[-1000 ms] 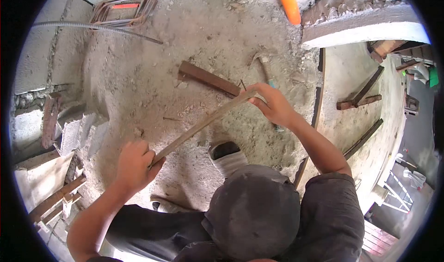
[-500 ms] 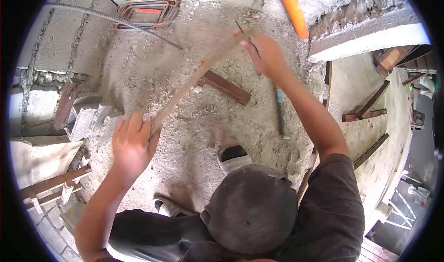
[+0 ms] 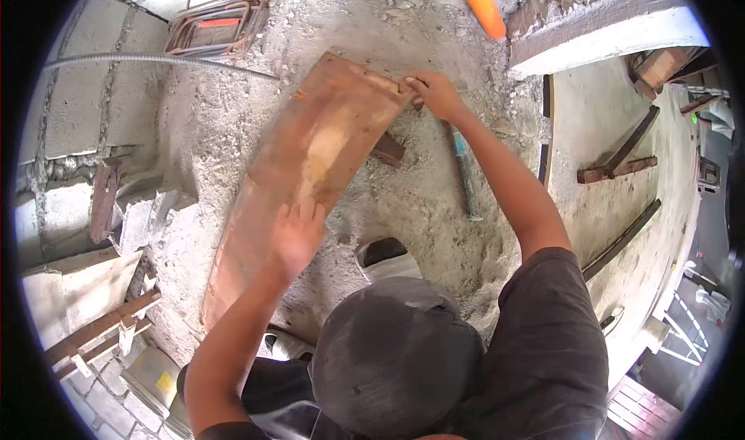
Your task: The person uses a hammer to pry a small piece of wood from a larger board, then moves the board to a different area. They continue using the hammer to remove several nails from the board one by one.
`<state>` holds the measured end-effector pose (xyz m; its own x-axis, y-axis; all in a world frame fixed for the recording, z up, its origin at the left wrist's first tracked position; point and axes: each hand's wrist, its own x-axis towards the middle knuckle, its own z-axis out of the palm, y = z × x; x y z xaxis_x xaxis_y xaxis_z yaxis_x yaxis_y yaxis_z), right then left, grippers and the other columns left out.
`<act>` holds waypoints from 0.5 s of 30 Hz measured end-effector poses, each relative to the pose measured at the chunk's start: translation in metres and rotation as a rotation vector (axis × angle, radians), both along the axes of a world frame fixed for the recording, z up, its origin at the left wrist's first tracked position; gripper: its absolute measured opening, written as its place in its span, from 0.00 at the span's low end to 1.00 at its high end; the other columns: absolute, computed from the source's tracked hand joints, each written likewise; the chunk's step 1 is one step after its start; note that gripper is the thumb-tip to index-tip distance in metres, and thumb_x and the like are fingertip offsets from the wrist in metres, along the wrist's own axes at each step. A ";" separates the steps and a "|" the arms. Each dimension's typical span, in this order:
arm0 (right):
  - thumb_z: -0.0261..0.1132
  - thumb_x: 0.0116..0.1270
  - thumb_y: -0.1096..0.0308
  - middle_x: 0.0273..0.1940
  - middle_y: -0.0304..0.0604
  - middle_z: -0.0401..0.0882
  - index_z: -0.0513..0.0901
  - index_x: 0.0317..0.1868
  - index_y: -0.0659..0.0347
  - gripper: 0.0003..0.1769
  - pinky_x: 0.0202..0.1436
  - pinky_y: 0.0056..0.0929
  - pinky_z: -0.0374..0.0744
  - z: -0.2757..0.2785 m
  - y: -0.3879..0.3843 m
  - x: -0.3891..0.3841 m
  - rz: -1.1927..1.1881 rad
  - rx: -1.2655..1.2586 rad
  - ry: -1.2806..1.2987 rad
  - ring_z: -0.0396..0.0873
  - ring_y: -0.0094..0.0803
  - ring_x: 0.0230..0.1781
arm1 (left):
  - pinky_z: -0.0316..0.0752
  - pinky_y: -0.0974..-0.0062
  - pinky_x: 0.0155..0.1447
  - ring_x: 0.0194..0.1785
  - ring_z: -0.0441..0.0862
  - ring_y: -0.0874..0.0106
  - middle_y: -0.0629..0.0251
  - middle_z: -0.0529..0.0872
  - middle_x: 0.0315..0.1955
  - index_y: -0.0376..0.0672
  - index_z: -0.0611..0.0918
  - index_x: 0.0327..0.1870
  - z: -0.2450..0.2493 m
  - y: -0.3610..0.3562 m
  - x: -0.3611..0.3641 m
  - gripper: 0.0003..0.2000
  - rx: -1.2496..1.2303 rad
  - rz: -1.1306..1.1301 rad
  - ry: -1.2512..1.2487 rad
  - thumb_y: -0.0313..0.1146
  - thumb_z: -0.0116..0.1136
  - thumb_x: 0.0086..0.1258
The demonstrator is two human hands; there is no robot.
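A wide, worn wooden board [image 3: 310,141] slants across the middle of the head view, its broad face turned up to the camera. My right hand [image 3: 434,95] pinches its far right corner. My left hand [image 3: 299,234] grips the near long edge, fingers lying on the face and the thumb hidden; it is slightly blurred. Beneath the board, a short dark wood block [image 3: 389,150] shows only in part on the rough ground. Right of the block lies a long thin bar [image 3: 467,172] with a blue patch.
Bent steel rods [image 3: 221,25] are stacked at the far left, near a long rebar [image 3: 163,58]. An orange pipe [image 3: 479,5] leans at the back. A concrete ledge [image 3: 613,32] and timber pieces [image 3: 621,242] are on the right. Wood scraps [image 3: 101,327] lie at left.
The board has turned from edge-on to showing its broad face. My left hand has moved right and up along it; my right hand has lowered slightly and still holds the far end.
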<state>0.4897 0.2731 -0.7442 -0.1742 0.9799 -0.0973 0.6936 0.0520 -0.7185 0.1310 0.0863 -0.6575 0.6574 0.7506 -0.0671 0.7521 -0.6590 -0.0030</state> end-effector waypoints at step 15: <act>0.73 0.64 0.51 0.54 0.57 0.81 0.80 0.59 0.64 0.31 0.60 0.46 0.77 -0.008 -0.139 0.030 -0.457 -0.046 -0.238 0.79 0.53 0.55 | 0.75 0.53 0.50 0.48 0.82 0.51 0.51 0.85 0.41 0.41 0.86 0.42 -0.037 0.203 0.100 0.18 -0.131 0.121 -0.449 0.47 0.52 0.78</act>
